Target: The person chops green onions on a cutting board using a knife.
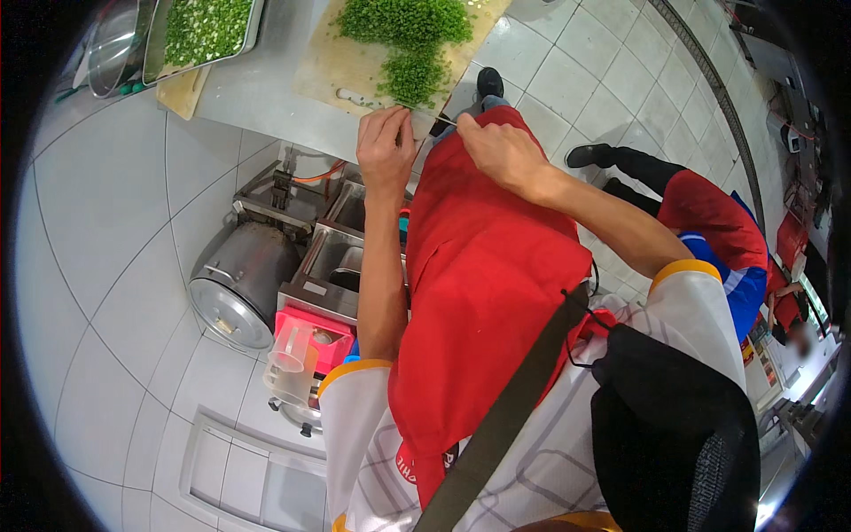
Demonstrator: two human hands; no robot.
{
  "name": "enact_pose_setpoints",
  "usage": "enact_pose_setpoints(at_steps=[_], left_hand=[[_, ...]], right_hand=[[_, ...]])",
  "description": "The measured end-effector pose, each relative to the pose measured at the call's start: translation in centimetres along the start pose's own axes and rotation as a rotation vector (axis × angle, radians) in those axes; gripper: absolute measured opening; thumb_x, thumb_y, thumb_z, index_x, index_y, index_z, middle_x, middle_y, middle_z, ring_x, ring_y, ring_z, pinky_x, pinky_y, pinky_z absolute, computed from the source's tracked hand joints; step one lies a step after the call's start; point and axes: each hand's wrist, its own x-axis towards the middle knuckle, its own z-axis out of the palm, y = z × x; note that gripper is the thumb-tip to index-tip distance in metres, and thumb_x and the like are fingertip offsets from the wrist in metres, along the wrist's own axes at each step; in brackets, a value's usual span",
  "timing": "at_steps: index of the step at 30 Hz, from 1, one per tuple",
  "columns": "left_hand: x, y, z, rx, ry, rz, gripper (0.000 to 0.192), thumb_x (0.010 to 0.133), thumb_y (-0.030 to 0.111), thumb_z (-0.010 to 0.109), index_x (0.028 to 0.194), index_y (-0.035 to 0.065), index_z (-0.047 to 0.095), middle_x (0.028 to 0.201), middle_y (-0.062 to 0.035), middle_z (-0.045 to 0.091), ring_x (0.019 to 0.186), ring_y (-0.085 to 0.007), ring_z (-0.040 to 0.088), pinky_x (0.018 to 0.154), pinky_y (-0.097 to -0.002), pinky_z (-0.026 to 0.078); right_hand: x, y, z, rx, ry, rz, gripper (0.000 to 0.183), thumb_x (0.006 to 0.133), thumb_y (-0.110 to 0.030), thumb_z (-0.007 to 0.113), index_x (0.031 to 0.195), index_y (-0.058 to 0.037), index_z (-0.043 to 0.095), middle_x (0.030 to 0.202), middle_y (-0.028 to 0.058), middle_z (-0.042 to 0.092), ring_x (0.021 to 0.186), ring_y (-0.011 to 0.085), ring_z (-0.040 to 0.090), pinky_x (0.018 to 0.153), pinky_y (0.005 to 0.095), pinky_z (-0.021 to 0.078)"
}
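Note:
Finely chopped green onions (pixel 412 40) lie heaped on a pale cutting board (pixel 319 73) at the top centre. At the board's near edge, my left hand (pixel 385 146) has its fingers bent together beside the heap; whether it grips anything is hidden. My right hand (pixel 502 156) is closed round the handle of a knife (pixel 432 116), whose thin blade points left towards my left fingers. More chopped green onions (pixel 206 30) fill a metal tray (pixel 255 26) at the upper left.
The metal worktable (pixel 259 113) carries a steel bowl (pixel 118 53) beside the tray. Below stand a lidded metal pot (pixel 233 312), steel containers (pixel 319 266), a pink basket (pixel 332 349) and plastic jugs (pixel 286 372). A person in a red apron (pixel 711 206) stands at the right on the tiled floor (pixel 578 60).

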Motion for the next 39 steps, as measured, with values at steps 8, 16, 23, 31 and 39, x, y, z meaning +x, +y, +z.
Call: enact_pose_setpoints(at_steps=[8,16,23,31,39], left_hand=[[0.0,0.2,0.2,0.042,0.039,-0.014,0.015,0.078,-0.002,0.077,0.092,0.0030,0.073,0.092,-0.0074,0.069,0.087,-0.0279,0.063,0.076,-0.0371,0.053],[-1.0,0.4,0.5,0.244,0.100,-0.068,0.013,0.077,0.004,0.081,0.089,0.0077,0.077,0.092,-0.0041,0.071,0.087,-0.0260,0.057,0.075,-0.0362,0.048],[-1.0,0.5,0.4,0.374,0.100,-0.063,0.013,0.075,0.011,0.083,0.087,0.0125,0.080,0.091,0.0020,0.072,0.084,-0.0233,0.054,0.075,-0.0349,0.046],[-1.3,0.5,0.3,0.423,0.139,-0.118,0.012,0.074,0.017,0.084,0.085,0.0209,0.080,0.090,0.0094,0.073,0.083,-0.0197,0.055,0.076,-0.0344,0.043],[-1.6,0.5,0.6,0.451,0.125,-0.166,0.010,0.075,0.020,0.084,0.084,0.0224,0.079,0.088,0.0103,0.071,0.084,-0.0208,0.055,0.077,-0.0359,0.043]], right_hand=[[1.2,0.1,2.4,0.027,0.081,0.023,0.010,0.094,-0.007,0.044,0.104,-0.0034,0.045,0.078,0.0243,0.068,0.076,0.0454,0.069,0.065,0.0576,0.0538],[-0.8,1.6,3.1,0.041,0.080,0.046,0.012,0.095,-0.010,0.044,0.106,-0.0058,0.045,0.079,0.0238,0.068,0.076,0.0453,0.069,0.065,0.0584,0.0530],[-2.2,1.4,0.9,0.049,-0.041,0.095,0.014,0.095,-0.012,0.043,0.107,-0.0056,0.044,0.079,0.0256,0.068,0.078,0.0461,0.068,0.066,0.0594,0.0520],[-0.2,-0.3,0.4,0.049,-0.038,0.018,0.012,0.094,-0.008,0.044,0.105,-0.0029,0.044,0.079,0.0249,0.068,0.077,0.0465,0.068,0.065,0.0583,0.0524],[0.8,0.0,2.7,0.025,0.106,-0.032,0.012,0.094,-0.008,0.045,0.105,-0.0047,0.044,0.077,0.0232,0.068,0.075,0.0450,0.068,0.064,0.0570,0.0532]])
